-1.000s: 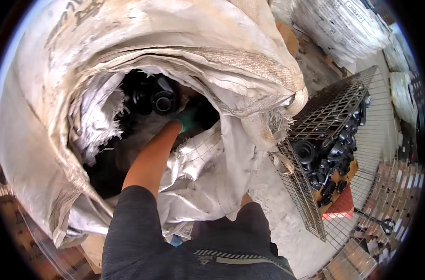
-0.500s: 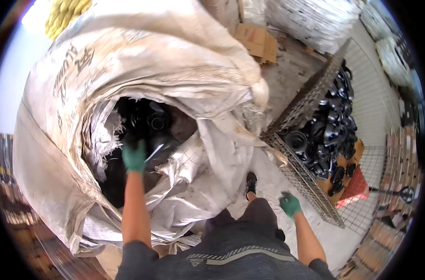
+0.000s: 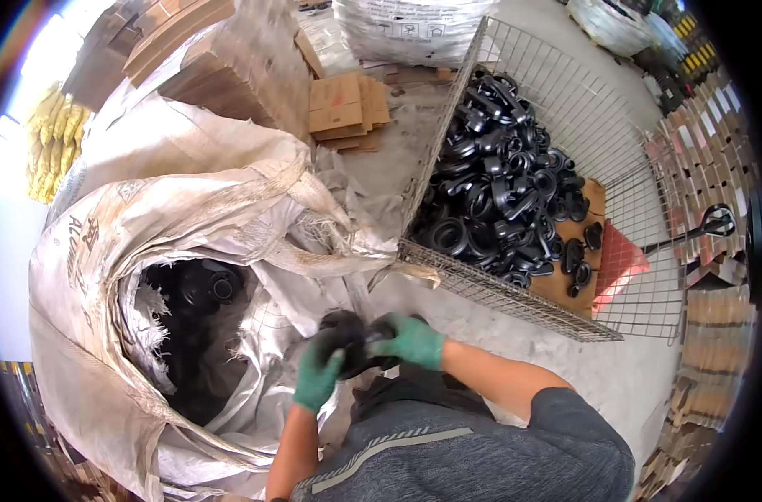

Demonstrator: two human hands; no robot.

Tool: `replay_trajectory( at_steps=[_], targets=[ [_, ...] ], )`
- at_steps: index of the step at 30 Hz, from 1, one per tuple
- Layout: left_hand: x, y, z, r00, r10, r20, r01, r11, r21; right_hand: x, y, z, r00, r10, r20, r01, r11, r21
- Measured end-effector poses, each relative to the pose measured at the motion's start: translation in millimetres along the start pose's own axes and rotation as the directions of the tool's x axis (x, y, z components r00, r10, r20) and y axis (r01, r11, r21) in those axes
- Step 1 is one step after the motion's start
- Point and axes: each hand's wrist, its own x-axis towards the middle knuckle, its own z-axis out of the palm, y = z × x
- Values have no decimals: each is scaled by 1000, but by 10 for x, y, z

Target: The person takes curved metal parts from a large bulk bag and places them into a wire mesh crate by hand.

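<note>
In front of my body, both hands come together at black moulded parts, blurred by motion. My left hand, in a green glove, is closed round a rounded black piece. Green-gloved too, my right hand grips dark material beside it; I cannot tell whether this is the same piece or a second one. To the left stands a big white woven sack with a ragged opening, where black parts lie inside. A wire mesh basket at the right holds a heap of black ring-shaped parts.
Brown cardboard lines the basket's floor, with a red piece near its right side. Flattened cartons lie beyond the sack, and a white bulk bag stands at the back. Stacked cardboard borders the right.
My left hand has come out of the sack with a black part. My right hand has risen from my side to meet it. The view has turned toward the basket.
</note>
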Motion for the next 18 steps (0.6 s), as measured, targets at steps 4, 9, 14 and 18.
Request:
replay_trajectory(
  at_steps=[4,9,14,18],
  targets=[
    [388,50,682,932,19,363,-46,997,66,-293,333,-525,987,58,-151,-30,983,183],
    [716,366,655,912,291,289,-371,884,283,-276,405,-1350,842,232,-487,50,865,499],
    [95,213,-243,996,-32,-81,48,978,202,14,-1042,-2204,586,79,-806,471,776,419],
    [-589,-276,-899,941,-162,-298,230,951,208,523,-1815,-3350,432,-274,-859,841,466,274]
  ],
)
